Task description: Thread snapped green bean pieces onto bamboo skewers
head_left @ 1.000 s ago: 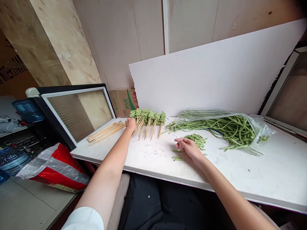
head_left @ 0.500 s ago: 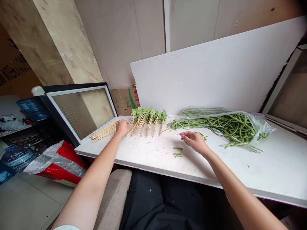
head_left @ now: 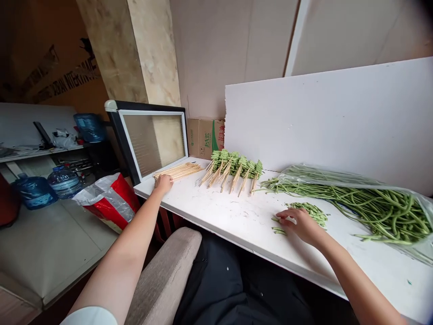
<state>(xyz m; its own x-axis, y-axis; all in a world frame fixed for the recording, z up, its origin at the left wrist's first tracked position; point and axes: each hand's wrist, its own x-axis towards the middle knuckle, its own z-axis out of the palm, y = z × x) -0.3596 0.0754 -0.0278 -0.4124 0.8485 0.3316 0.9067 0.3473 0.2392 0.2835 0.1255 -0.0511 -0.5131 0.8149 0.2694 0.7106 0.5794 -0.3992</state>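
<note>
Left grip (head_left: 164, 183) at skewers (head_left: 185, 170); right grip (head_left: 300, 224) by cut beans (head_left: 315, 212).

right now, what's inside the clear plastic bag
Long green beans lie in the clear plastic bag, some sticking out of its left end. Whatever lies beneath the top beans is hidden.

Greyish panelled wall (head_left: 209, 58), marbled beige pillar (head_left: 157, 54) — pale tiled floor (head_left: 67, 239), white table (head_left: 216, 207)
</note>
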